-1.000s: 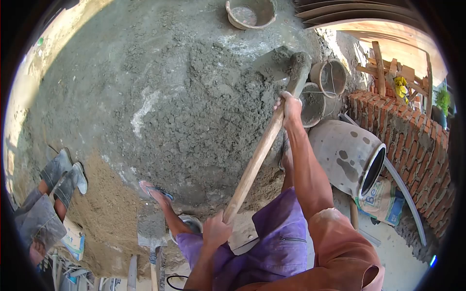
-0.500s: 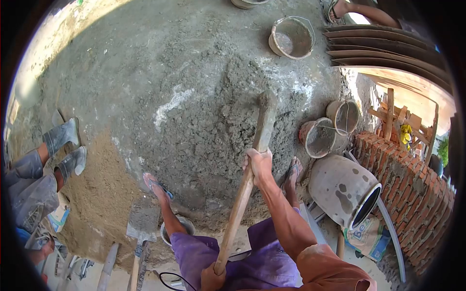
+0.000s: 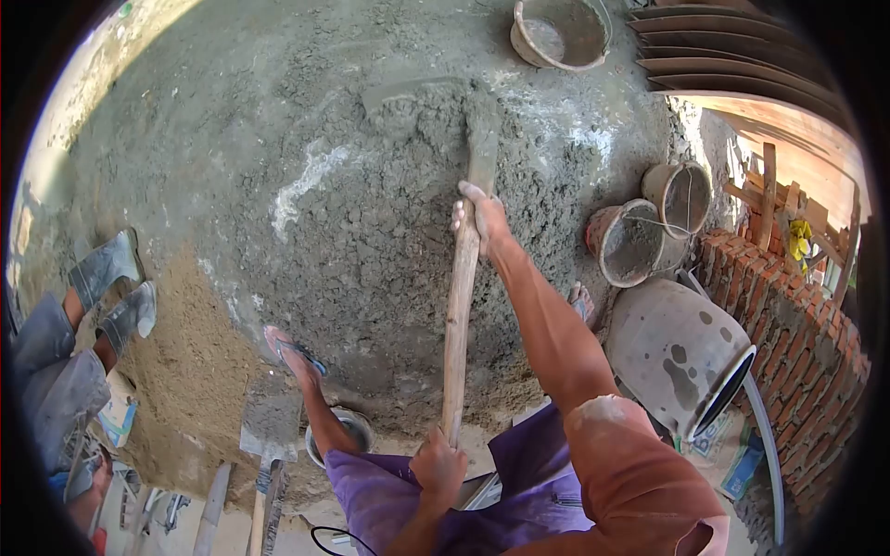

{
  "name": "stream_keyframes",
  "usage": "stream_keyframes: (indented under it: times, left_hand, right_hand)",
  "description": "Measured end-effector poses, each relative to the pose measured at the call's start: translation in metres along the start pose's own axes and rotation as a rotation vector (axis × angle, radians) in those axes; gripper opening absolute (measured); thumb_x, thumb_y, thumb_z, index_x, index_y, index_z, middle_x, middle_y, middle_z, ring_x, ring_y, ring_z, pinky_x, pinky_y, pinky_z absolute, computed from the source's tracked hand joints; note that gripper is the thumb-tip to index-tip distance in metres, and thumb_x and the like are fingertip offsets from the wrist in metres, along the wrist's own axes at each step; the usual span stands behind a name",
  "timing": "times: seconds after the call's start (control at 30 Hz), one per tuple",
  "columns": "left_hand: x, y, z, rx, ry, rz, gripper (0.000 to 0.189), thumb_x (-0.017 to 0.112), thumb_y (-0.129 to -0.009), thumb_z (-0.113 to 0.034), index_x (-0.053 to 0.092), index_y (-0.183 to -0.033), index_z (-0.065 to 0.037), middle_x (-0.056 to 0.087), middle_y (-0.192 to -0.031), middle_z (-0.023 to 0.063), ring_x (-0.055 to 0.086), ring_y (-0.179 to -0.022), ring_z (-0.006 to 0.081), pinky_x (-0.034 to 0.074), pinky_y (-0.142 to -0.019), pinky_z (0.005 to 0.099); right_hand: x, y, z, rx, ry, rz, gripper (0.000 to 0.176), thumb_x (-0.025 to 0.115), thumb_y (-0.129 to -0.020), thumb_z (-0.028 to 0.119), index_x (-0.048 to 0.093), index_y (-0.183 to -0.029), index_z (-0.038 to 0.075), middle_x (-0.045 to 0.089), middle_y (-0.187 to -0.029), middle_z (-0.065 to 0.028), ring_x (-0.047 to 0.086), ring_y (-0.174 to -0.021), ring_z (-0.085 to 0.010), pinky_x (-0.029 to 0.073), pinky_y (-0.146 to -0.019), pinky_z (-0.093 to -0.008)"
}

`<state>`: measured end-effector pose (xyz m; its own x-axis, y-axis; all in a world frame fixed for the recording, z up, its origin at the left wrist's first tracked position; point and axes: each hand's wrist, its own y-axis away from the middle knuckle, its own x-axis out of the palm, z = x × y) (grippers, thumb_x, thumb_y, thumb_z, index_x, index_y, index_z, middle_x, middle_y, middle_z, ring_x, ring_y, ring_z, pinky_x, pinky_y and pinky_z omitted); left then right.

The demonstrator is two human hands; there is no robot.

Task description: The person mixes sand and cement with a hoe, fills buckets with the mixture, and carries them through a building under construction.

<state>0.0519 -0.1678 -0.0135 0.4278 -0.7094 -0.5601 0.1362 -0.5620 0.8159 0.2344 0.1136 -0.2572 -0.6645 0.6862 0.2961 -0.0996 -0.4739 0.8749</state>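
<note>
A long-handled hoe (image 3: 457, 315) stretches forward over a heap of wet grey mortar (image 3: 389, 241). Its curved blade (image 3: 413, 90) lies at the far side of the heap, partly covered in mix. My right hand (image 3: 482, 221) is closed round the upper shaft, near the head. Lower down, close to my purple shorts, my left hand (image 3: 438, 466) grips the butt end of the same shaft. My sandalled feet stand on the near side of the mortar.
Two buckets (image 3: 629, 246) stand right of the heap, another bucket (image 3: 556, 37) beyond it. A large spotted jar (image 3: 681, 357) lies tipped beside a brick stack (image 3: 779, 343). At left, a person in boots (image 3: 104, 269) stands by sand (image 3: 195, 371); a shovel (image 3: 269, 417) lies nearby.
The hoe has gone forward and down, its head now at the heap's far side. Both hands have moved away from my body, and my right arm is stretched out further.
</note>
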Motion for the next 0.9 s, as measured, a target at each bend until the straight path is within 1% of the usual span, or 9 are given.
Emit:
stream_keyframes:
  times: [0.13, 0.23, 0.3, 0.4, 0.53, 0.67, 0.73, 0.83, 0.9]
  left_hand:
    - [0.028, 0.105, 0.036, -0.029, 0.027, 0.178, 0.037, 0.073, -0.069, -0.021, 0.059, -0.099, -0.003, 0.065, -0.072, 0.0205, 0.065, -0.068, 0.0422, 0.051, -0.063, 0.0512]
    - [0.036, 0.112, 0.063, -0.01, 0.181, 0.177, 0.035, 0.074, -0.069, -0.022, 0.061, -0.096, -0.004, 0.065, -0.071, 0.0199, 0.065, -0.07, 0.0418, 0.051, -0.063, 0.0509]
    - [0.028, 0.073, 0.057, 0.028, 0.142, 0.147, 0.03, 0.074, -0.069, -0.02, 0.062, -0.092, -0.005, 0.065, -0.072, 0.0181, 0.065, -0.069, 0.0405, 0.05, -0.061, 0.0501]
    - [0.01, -0.049, 0.05, 0.269, -0.11, -0.211, 0.024, 0.073, -0.066, -0.012, 0.055, -0.082, -0.008, 0.059, -0.069, 0.0119, 0.061, -0.064, 0.0339, 0.048, -0.058, 0.0465]
    - [-0.029, -0.143, 0.029, 0.352, -0.185, -0.296, 0.026, 0.071, -0.065, -0.006, 0.053, -0.084, -0.009, 0.061, -0.078, 0.0104, 0.063, -0.073, 0.0323, 0.05, -0.062, 0.0445]
    - [0.03, -0.054, 0.061, 0.167, -0.122, -0.011, 0.03, 0.073, -0.065, -0.013, 0.053, -0.087, -0.009, 0.061, -0.079, 0.0097, 0.064, -0.074, 0.0311, 0.051, -0.062, 0.0449]
    - [0.052, 0.02, 0.078, 0.099, 0.055, 0.036, 0.031, 0.075, -0.066, -0.02, 0.059, -0.09, -0.009, 0.064, -0.074, 0.0134, 0.066, -0.07, 0.0358, 0.05, -0.06, 0.0478]
    - [0.06, 0.095, 0.087, -0.136, 0.271, 0.302, 0.029, 0.073, -0.071, -0.024, 0.065, -0.095, -0.009, 0.064, -0.07, 0.0183, 0.066, -0.07, 0.0384, 0.052, -0.064, 0.0493]
    - [0.079, 0.114, 0.103, -0.089, 0.434, 0.281, 0.029, 0.072, -0.071, -0.024, 0.066, -0.095, -0.009, 0.064, -0.071, 0.0187, 0.066, -0.071, 0.0387, 0.052, -0.065, 0.0495]
  right_hand:
    - [-0.035, 0.125, -0.018, -0.078, 0.319, -0.242, 0.031, 0.07, -0.087, 0.018, 0.048, -0.104, 0.005, 0.055, -0.067, -0.006, 0.055, -0.049, -0.0149, 0.048, -0.04, -0.0299]
    - [-0.031, 0.157, -0.005, -0.184, 0.36, -0.23, 0.03, 0.07, -0.088, 0.017, 0.047, -0.103, 0.004, 0.055, -0.067, -0.0059, 0.054, -0.049, -0.014, 0.048, -0.04, -0.0293]
    - [-0.034, 0.14, 0.016, -0.23, 0.237, -0.187, 0.027, 0.069, -0.088, 0.017, 0.047, -0.1, 0.004, 0.053, -0.065, -0.0058, 0.053, -0.046, -0.0149, 0.048, -0.04, -0.03]
    - [-0.041, 0.047, 0.035, -0.289, -0.163, -0.019, 0.022, 0.063, -0.092, 0.021, 0.047, -0.093, 0.007, 0.051, -0.065, -0.005, 0.05, -0.05, -0.0149, 0.047, -0.044, -0.0306]
    - [-0.048, -0.059, 0.029, -0.292, -0.377, 0.098, 0.023, 0.06, -0.094, 0.025, 0.045, -0.087, 0.01, 0.05, -0.066, -0.004, 0.049, -0.055, -0.014, 0.046, -0.049, -0.0294]
    - [-0.085, 0.006, -0.018, -0.156, -0.216, 0.009, 0.021, 0.061, -0.094, 0.025, 0.045, -0.09, 0.012, 0.052, -0.067, -0.0039, 0.049, -0.054, -0.0135, 0.045, -0.047, -0.029]
    - [-0.088, 0.072, -0.038, -0.143, 0.158, -0.216, 0.022, 0.062, -0.093, 0.025, 0.047, -0.098, 0.011, 0.053, -0.066, -0.0038, 0.052, -0.05, -0.0139, 0.046, -0.041, -0.0294]
    - [-0.033, 0.166, -0.047, -0.274, 0.495, -0.303, 0.025, 0.066, -0.09, 0.018, 0.048, -0.103, 0.007, 0.054, -0.067, -0.002, 0.052, -0.047, -0.0124, 0.046, -0.041, -0.0271]
    - [0.007, 0.192, -0.054, -0.32, 0.626, -0.249, 0.029, 0.068, -0.088, 0.012, 0.047, -0.107, 0.006, 0.054, -0.067, -0.0023, 0.052, -0.045, -0.0126, 0.045, -0.039, -0.0272]
